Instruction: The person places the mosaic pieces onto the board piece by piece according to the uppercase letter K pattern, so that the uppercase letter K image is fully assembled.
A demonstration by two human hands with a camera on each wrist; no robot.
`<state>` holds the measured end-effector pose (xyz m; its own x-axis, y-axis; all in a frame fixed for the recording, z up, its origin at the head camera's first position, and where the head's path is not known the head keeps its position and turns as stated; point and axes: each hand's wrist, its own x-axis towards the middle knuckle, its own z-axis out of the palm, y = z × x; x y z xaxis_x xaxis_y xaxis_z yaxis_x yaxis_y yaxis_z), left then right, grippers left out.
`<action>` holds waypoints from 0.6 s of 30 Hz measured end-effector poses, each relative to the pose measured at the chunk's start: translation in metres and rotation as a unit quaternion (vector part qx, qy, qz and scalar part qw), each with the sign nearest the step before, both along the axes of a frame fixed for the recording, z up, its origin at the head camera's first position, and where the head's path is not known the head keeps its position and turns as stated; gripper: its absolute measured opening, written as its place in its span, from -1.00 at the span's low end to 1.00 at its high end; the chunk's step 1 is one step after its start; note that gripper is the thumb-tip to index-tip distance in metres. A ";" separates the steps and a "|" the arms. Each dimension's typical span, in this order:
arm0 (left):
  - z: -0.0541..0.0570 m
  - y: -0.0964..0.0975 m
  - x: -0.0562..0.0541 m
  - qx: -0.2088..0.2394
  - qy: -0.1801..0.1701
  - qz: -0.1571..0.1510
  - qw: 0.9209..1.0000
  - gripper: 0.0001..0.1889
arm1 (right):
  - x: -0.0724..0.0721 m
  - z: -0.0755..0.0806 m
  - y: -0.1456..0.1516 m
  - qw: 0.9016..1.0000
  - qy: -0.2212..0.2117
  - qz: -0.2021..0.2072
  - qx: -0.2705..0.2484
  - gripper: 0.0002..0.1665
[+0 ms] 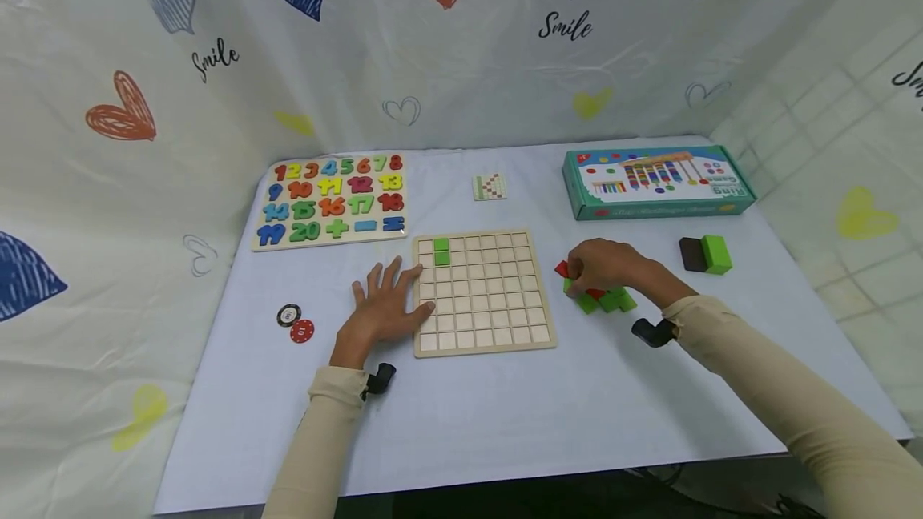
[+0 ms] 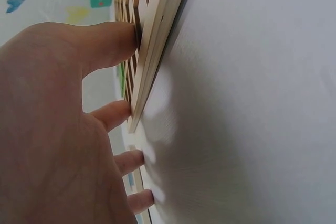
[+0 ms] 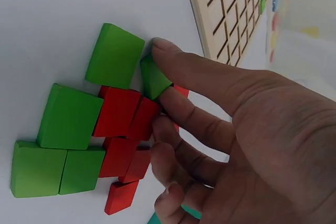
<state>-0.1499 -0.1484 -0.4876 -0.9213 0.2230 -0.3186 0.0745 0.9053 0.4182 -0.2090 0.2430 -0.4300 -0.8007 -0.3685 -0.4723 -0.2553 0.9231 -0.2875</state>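
A wooden grid board (image 1: 483, 352) lies in the middle of the table, with two green tiles (image 1: 441, 251) in its upper left cells. My left hand (image 1: 385, 307) is spread at the board's left side; its thumb and index fingertip touch the rim, while the other fingers reach past it over the cloth. To the right of the board, my right hand (image 1: 602, 263) pinches a green tile (image 3: 154, 77) between thumb and index finger. Below that hand is a loose group of green tiles (image 3: 71, 116) and red tiles (image 3: 118, 109), partly hidden by it in the head view.
At the back left lies a number puzzle board (image 1: 360, 237). A small pattern card (image 1: 489, 187) sits behind the grid, and a green toy box (image 1: 659, 181) at the back right. A dark block (image 1: 693, 255) and green block (image 1: 717, 255) stand right; two chips (image 1: 302, 331) lie left.
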 end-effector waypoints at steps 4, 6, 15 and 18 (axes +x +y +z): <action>0.000 -0.001 0.000 0.004 0.000 -0.001 1.000 -0.16 | 0.001 0.003 -0.002 1.000 -0.009 -0.011 0.004 -0.61; 0.000 -0.002 0.000 0.005 0.000 -0.002 1.000 -0.16 | 0.002 0.003 -0.002 1.000 -0.010 -0.014 0.001 -0.62; 0.002 -0.003 0.000 0.011 0.001 -0.005 1.000 -0.16 | -0.001 0.004 -0.002 0.999 -0.001 -0.013 -0.039 -0.73; 0.001 -0.005 0.000 0.010 0.002 -0.008 1.000 -0.15 | -0.004 0.007 -0.004 0.998 0.005 -0.007 -0.055 -0.76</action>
<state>-0.1501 -0.1529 -0.4864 -0.9188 0.2430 -0.3111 0.0896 0.8959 0.4352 -0.2132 0.2387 -0.4235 -0.8102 -0.4065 -0.4222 -0.2463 0.8899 -0.3840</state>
